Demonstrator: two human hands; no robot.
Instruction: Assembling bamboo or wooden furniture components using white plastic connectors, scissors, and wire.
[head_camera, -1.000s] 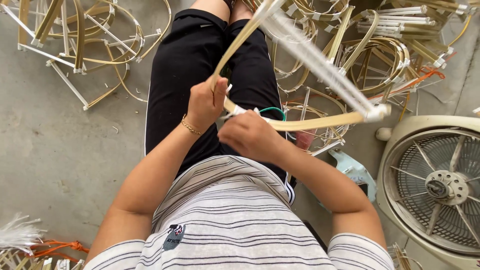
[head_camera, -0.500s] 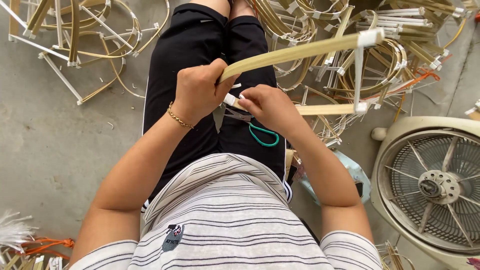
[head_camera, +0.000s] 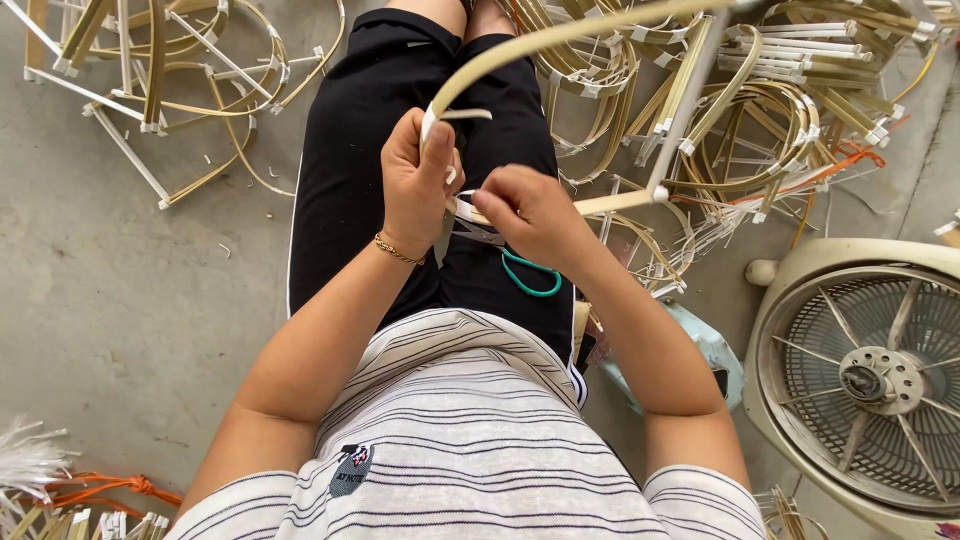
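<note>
Left hand (head_camera: 418, 175) grips bent strip (head_camera: 560, 35), right hand (head_camera: 530, 210) pinches tape (head_camera: 470, 212); strip may spring loose if grip slackens.

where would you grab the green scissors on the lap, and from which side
Take the scissors by the green loop handle, the only part showing clearly; the blades run up under the right hand. Come from above and from the person's right, since the loop lies flat on the black shorts there, while the left hand and the bent strip crowd the other side.
</note>
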